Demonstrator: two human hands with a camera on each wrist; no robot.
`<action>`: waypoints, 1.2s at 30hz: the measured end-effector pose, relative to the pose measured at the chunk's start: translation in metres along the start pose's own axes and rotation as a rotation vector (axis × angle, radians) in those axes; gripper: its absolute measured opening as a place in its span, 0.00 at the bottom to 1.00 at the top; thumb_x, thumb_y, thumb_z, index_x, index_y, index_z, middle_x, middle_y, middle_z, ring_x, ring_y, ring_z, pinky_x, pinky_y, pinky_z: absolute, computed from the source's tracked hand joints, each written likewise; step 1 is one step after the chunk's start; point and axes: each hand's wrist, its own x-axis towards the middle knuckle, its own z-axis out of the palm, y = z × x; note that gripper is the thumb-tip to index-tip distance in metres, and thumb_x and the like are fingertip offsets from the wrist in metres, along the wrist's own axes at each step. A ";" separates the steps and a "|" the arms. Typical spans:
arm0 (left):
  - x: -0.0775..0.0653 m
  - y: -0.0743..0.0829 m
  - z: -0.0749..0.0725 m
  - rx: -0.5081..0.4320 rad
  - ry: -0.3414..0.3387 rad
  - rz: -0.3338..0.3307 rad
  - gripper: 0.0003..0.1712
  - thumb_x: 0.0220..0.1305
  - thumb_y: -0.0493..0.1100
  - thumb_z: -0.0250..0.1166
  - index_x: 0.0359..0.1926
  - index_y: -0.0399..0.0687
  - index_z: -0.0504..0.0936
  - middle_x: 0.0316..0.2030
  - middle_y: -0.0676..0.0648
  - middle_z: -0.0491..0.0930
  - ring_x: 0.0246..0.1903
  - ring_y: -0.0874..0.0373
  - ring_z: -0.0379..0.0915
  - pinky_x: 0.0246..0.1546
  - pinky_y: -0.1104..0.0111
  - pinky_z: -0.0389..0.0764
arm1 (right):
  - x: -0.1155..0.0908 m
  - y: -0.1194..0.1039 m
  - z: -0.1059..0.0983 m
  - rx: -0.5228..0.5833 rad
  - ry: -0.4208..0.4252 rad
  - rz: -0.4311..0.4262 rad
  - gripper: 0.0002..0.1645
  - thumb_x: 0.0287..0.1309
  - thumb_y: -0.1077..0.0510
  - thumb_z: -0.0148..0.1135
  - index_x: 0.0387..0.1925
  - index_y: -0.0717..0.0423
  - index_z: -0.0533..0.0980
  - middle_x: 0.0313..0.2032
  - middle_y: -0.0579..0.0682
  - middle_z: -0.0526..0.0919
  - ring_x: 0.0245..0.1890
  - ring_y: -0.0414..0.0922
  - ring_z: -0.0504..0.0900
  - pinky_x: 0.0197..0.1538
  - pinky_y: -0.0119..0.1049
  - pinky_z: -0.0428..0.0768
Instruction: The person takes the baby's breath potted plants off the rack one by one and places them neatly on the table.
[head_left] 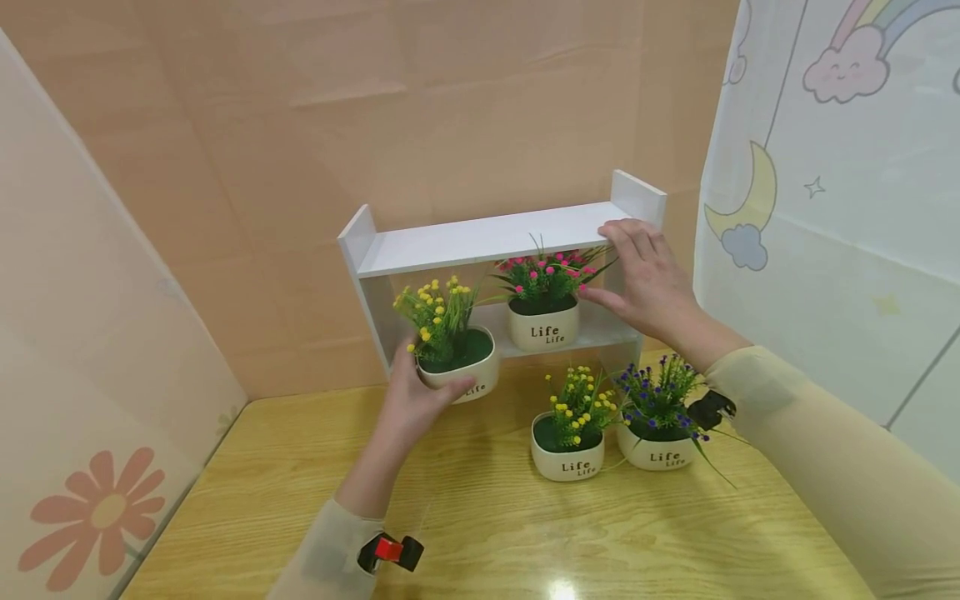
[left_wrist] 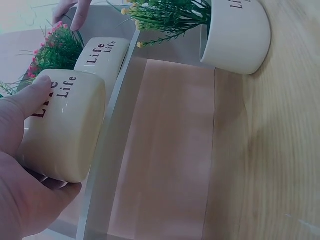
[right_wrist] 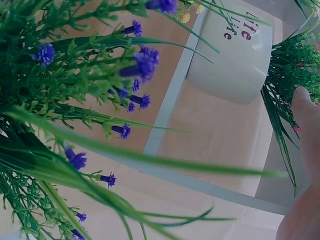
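My left hand [head_left: 420,400] grips a white oval pot of yellow flowers [head_left: 480,367], thumb across its front and fingers round the far side. In the left wrist view this pot [left_wrist: 75,130] is at the lower board's front edge. On that board of the white shelf [head_left: 487,237] stands a "Life" pot of pink flowers [head_left: 543,325]. My right hand [head_left: 652,279] has its fingers resting on the upper board near the right end. Its thumb [right_wrist: 302,102] extends below, beside the pink flowers.
In front of the shelf, a second pot of yellow flowers [head_left: 567,462] and a pot of purple flowers [head_left: 656,450] stand side by side on the wooden table [head_left: 487,517]. Long leaves of the purple plant spread near my right wrist. A tan backdrop [head_left: 300,167] hangs behind.
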 end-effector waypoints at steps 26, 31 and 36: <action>-0.035 -0.035 0.017 -0.010 -0.123 -0.037 0.59 0.52 0.41 0.91 0.77 0.38 0.64 0.69 0.38 0.73 0.67 0.43 0.75 0.71 0.45 0.74 | 0.001 0.002 0.003 0.005 0.022 -0.024 0.60 0.61 0.45 0.84 0.80 0.64 0.59 0.74 0.66 0.63 0.76 0.65 0.58 0.81 0.58 0.54; -0.042 -0.044 0.020 -0.004 -0.168 -0.096 0.60 0.54 0.44 0.90 0.78 0.37 0.61 0.69 0.38 0.73 0.68 0.41 0.75 0.71 0.41 0.74 | 0.001 0.002 0.003 0.005 0.023 -0.021 0.60 0.61 0.46 0.85 0.80 0.64 0.59 0.74 0.66 0.63 0.76 0.65 0.58 0.81 0.58 0.54; -0.048 -0.054 0.026 0.007 -0.202 -0.154 0.60 0.54 0.48 0.90 0.77 0.40 0.61 0.66 0.37 0.78 0.67 0.40 0.76 0.71 0.39 0.73 | 0.001 0.003 0.004 0.007 0.022 -0.019 0.60 0.61 0.46 0.85 0.80 0.63 0.59 0.74 0.66 0.63 0.76 0.65 0.58 0.81 0.58 0.55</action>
